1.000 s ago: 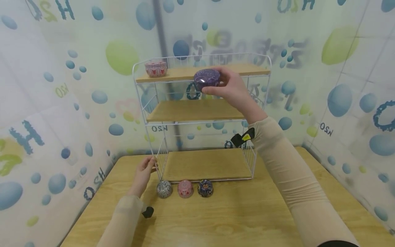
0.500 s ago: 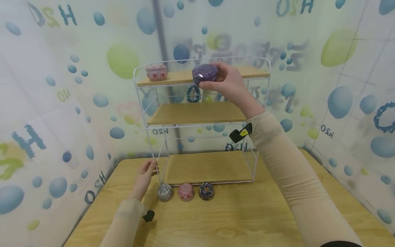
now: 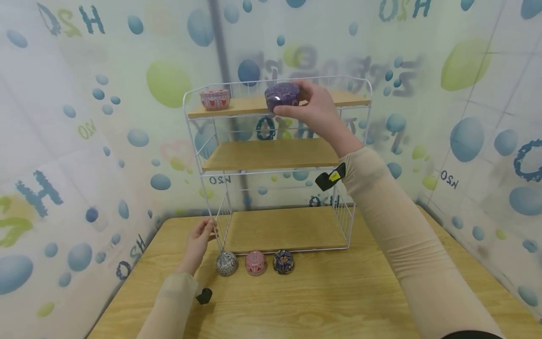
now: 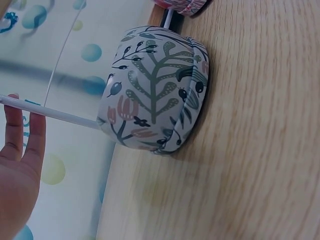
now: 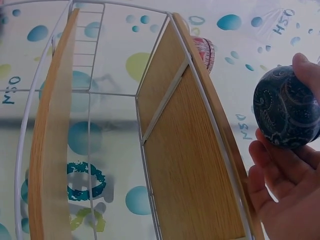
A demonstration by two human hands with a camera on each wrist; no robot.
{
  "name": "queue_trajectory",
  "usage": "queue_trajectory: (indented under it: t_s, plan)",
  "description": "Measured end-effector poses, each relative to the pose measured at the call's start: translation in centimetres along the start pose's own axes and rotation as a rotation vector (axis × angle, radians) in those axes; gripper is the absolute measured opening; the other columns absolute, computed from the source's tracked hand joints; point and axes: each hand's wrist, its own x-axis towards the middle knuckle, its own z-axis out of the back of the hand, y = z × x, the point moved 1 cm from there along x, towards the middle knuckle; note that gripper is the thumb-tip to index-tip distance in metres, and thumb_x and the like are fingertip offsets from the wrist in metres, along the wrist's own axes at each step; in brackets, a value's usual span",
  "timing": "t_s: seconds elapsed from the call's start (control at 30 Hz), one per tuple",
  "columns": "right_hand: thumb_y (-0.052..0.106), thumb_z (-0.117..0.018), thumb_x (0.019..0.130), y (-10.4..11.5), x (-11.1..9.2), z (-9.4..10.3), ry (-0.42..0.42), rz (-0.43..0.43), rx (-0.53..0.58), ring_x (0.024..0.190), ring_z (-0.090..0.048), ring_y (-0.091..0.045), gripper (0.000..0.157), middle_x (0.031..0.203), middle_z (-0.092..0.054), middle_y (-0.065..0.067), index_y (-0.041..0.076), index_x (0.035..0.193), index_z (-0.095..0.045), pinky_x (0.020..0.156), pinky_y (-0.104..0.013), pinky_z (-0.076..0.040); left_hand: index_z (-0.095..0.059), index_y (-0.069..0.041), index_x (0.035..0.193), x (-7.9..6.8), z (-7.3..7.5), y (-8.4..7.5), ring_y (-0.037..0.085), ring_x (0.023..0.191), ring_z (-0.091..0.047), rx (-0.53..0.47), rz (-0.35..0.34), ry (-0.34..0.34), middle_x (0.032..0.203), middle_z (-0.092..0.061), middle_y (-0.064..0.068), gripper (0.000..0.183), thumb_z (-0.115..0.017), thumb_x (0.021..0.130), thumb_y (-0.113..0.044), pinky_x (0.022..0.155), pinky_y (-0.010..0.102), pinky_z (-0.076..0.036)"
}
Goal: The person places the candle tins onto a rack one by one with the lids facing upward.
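Note:
My right hand (image 3: pixel 319 110) holds a round dark purple patterned tin (image 3: pixel 281 95) between thumb and fingers, at the front edge of the top board (image 3: pixel 250 104) of a white wire shelf rack. In the right wrist view the tin (image 5: pixel 285 107) appears dark blue with pale swirls, and the thumb lies across one side. Low on the left, my left hand (image 3: pixel 199 242) grips the rack's front post (image 4: pixel 65 116), fingers around the rod. Beside that post a white tin with a leaf print (image 4: pixel 155 90) stands on the table.
A pink tin with red hearts (image 3: pixel 215 100) stands at the top board's left end. Along the rack's front foot, a pink tin (image 3: pixel 256 262) and a dark floral tin (image 3: pixel 283 262) sit on the wooden table (image 3: pixel 322 296). Below are a middle board (image 3: pixel 267 154) and a bottom board (image 3: pixel 288 228).
My right hand has risen with the purple tin, from below the top board's front edge to its level. The left hand keeps its hold on the post.

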Motion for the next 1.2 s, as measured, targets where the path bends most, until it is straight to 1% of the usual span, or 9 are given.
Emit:
queue_trajectory:
  t_s: [0.1, 0.23, 0.37, 0.47, 0.67, 0.83, 0.97, 1.1, 1.2]
  plan:
    - [0.036, -0.082, 0.078, 0.1, 0.1, 0.1, 0.001, -0.006, -0.018, 0.104, -0.056, -0.015, 0.070, 0.116, -0.061, -0.002, 0.014, 0.137, -0.052, 0.082, -0.031, -0.047, -0.057, -0.004, 0.104, 0.3, 0.2, 0.9, 0.017, 0.089, -0.056, 0.006, 0.004, -0.010, 0.095, -0.057, 0.001, 0.020, -0.045, 0.104, -0.021, 0.080, 0.031, -0.054]
    - [0.036, -0.082, 0.078, 0.4, 0.5, 0.2, -0.001, 0.003, -0.026, 0.104, -0.055, -0.014, 0.068, 0.116, -0.061, -0.002, 0.013, 0.135, -0.053, 0.082, -0.031, -0.046, -0.057, -0.004, 0.105, 0.5, 0.3, 1.3, 0.016, 0.089, -0.056, 0.014, -0.019, -0.011, 0.097, -0.057, 0.003, 0.026, -0.048, 0.103, -0.029, 0.079, 0.029, -0.054]
    - [0.036, -0.082, 0.078, 0.7, 0.8, 0.3, -0.003, 0.001, -0.028, 0.104, -0.055, -0.014, 0.065, 0.116, -0.061, -0.002, 0.013, 0.133, -0.054, 0.083, -0.032, -0.046, -0.059, -0.006, 0.105, 0.6, 0.3, 1.4, 0.018, 0.089, -0.056, 0.004, -0.073, 0.013, 0.097, -0.057, 0.002, 0.025, -0.047, 0.104, -0.029, 0.077, 0.026, -0.054]
    - [0.037, -0.082, 0.078, 0.9, 1.0, 0.3, 0.001, -0.011, -0.032, 0.106, -0.054, -0.014, 0.067, 0.117, -0.061, -0.002, 0.015, 0.134, -0.054, 0.083, -0.032, -0.046, -0.060, -0.009, 0.104, 0.6, 0.2, 1.4, 0.020, 0.089, -0.057, 0.004, -0.089, 0.017, 0.097, -0.058, 0.001, 0.022, -0.047, 0.104, -0.028, 0.076, 0.024, -0.054]
    - [0.038, -0.082, 0.078, 1.4, 1.5, 0.4, 0.014, -0.051, -0.062, 0.108, -0.054, -0.015, 0.069, 0.119, -0.060, -0.004, 0.014, 0.135, -0.053, 0.084, -0.032, -0.046, -0.056, -0.001, 0.106, 0.7, -0.2, 1.3, 0.022, 0.090, -0.057, 0.000, -0.034, 0.003, 0.096, -0.058, 0.002, 0.031, -0.049, 0.103, -0.031, 0.079, 0.029, -0.054]
    - [0.040, -0.081, 0.078, 1.8, 2.1, 0.2, 0.039, -0.059, -0.101, 0.107, -0.055, -0.015, 0.070, 0.120, -0.061, -0.004, 0.012, 0.135, -0.052, 0.084, -0.030, -0.047, -0.053, 0.004, 0.109, 0.8, -0.1, 1.0, 0.016, 0.090, -0.056, -0.007, 0.008, -0.010, 0.096, -0.058, -0.001, 0.031, -0.048, 0.103, -0.026, 0.082, 0.032, -0.054]
    - [0.038, -0.081, 0.078, 1.8, 2.6, -0.2, 0.059, -0.044, -0.107, 0.104, -0.057, -0.015, 0.067, 0.117, -0.061, -0.005, 0.009, 0.132, -0.054, 0.083, -0.029, -0.049, -0.054, 0.004, 0.110, 0.6, 0.1, 0.6, 0.020, 0.093, -0.056, -0.010, 0.028, -0.006, 0.096, -0.057, -0.004, 0.026, -0.046, 0.104, -0.021, 0.085, 0.037, -0.054]
    - [0.042, -0.081, 0.078, 1.7, 3.0, -0.6, 0.075, -0.051, -0.120, 0.102, -0.057, -0.015, 0.066, 0.115, -0.061, -0.004, 0.008, 0.128, -0.055, 0.082, -0.029, -0.050, -0.056, 0.000, 0.104, 0.0, -0.1, -0.8, 0.019, 0.091, -0.057, 0.000, 0.027, 0.006, 0.093, -0.057, -0.003, 0.019, -0.045, 0.104, -0.016, 0.087, 0.042, -0.053]
    - [0.046, -0.080, 0.077, 1.7, 3.2, -1.0, 0.096, -0.069, -0.150, 0.100, -0.057, -0.015, 0.067, 0.115, -0.061, -0.004, 0.008, 0.126, -0.055, 0.081, -0.029, -0.050, -0.057, -0.002, 0.102, -0.6, -0.3, -1.7, 0.017, 0.089, -0.057, 0.009, 0.018, 0.013, 0.092, -0.057, -0.004, 0.018, -0.045, 0.104, -0.016, 0.087, 0.042, -0.053]
